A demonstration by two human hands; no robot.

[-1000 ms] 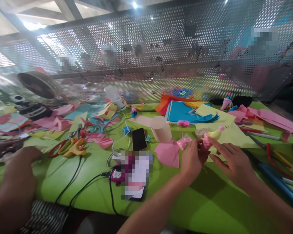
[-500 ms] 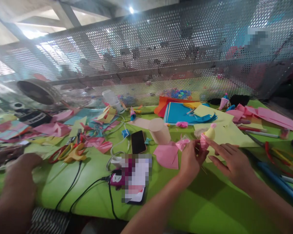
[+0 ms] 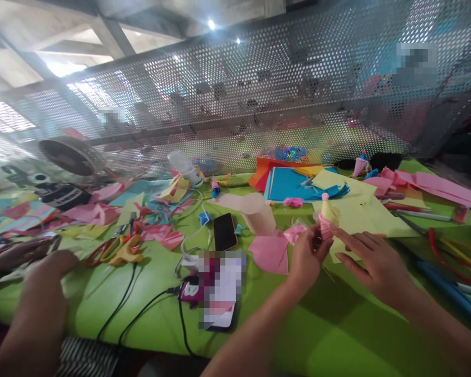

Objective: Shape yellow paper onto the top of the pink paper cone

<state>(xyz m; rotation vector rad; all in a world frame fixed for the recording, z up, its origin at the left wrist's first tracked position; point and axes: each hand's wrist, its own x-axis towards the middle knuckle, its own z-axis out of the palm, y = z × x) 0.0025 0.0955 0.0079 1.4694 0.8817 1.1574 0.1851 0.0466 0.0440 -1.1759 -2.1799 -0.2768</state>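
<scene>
Closest to me, both hands meet over the green table point(image 3: 337, 335). My left hand point(image 3: 308, 256) is pinched shut on a little paper cone figure point(image 3: 325, 220), holding it up at its pink ruffled base, and my right hand point(image 3: 371, 262) is half spread with the fingertips just touching that base from the other side. The figure sits upright between the two hands, just above the yellow sheet point(image 3: 361, 214). I'd say it's mostly built – yellow cone, pink frill, a small pink tip on top – so what's left looks like finishing touches only.

Just beyond lie a pink cut piece point(image 3: 270, 251), a phone point(image 3: 224, 231) and a beige paper roll point(image 3: 259, 214). Off to the left, a co-worker's hand point(image 3: 49, 267) rests near scissors point(image 3: 118, 250). Furthest back – a stack of coloured sheets point(image 3: 290, 180) against the perforated screen point(image 3: 259, 94).
</scene>
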